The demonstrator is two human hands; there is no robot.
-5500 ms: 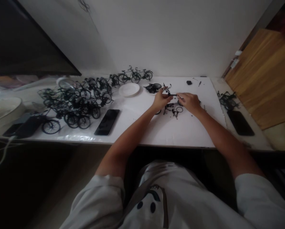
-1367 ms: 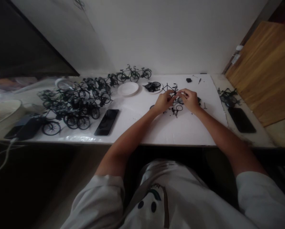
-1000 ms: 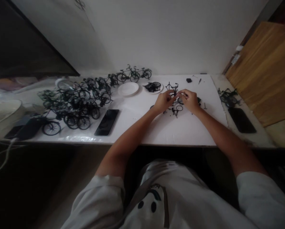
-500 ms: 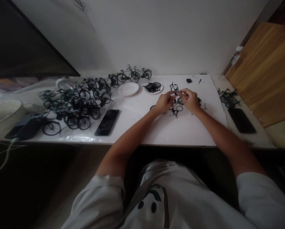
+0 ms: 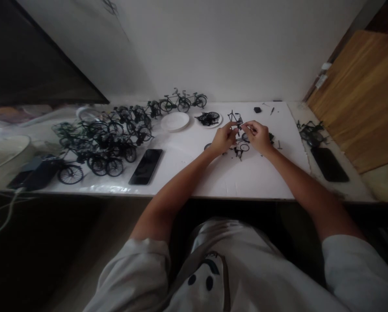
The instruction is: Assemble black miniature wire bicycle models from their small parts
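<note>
Between my two hands is a small black model bicycle frame (image 5: 233,116), its thin bars sticking up past the fingertips. My left hand (image 5: 224,139) is closed on it from the left, thumb and fingers pinched. From the right, the fingertips of my right hand (image 5: 257,135) pinch at the same spot; any small part in them is too tiny to make out. Under and between the hands lie loose bicycle parts, among them a small wheel (image 5: 244,147) and a dark piece (image 5: 238,153). A small T-shaped tool (image 5: 279,144) lies right of my right hand.
Many finished-looking model bicycles (image 5: 112,143) crowd the table's left. Behind are an unfilled white plate (image 5: 175,121) and a plate of black parts (image 5: 208,119). One phone (image 5: 145,167) lies left, another dark phone (image 5: 329,164) right, near more bicycle parts (image 5: 311,132).
The bicycle frame has tilted slightly to the left between my fingers. Both hands stay in nearly the same place.
</note>
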